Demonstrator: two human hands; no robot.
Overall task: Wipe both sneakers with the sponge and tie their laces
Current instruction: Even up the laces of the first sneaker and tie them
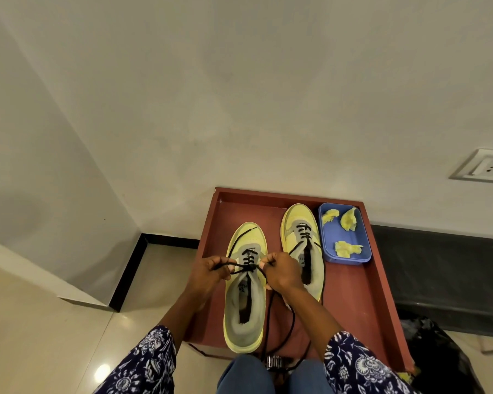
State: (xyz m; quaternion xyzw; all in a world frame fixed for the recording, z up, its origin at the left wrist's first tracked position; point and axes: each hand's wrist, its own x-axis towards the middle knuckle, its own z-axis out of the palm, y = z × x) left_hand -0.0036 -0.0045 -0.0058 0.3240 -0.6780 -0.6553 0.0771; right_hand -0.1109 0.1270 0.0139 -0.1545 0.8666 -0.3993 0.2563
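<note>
Both sneakers stand side by side in a red tray (353,282) on the floor, toes toward the wall; the left sneaker (245,305) sits nearer the person, the right sneaker (302,240) further in, just beside a blue tub (366,251) holding torn yellow sponge pieces (348,248). The left hand (211,268) and right hand (282,270) each pinch a strand of the black lace (249,268) of the left sneaker, fingers curled round it, drawing it apart across the tongue where a crossing or knot sits. The lace looks thin, soft and limp, likely to slide through loose fingers, so it is best held close to the knot between thumb and fingertip. A long slack end trails down past the tray's near edge. The shoe seems light enough to shift if pulled hard. The right sneaker's lace appears untied.
</note>
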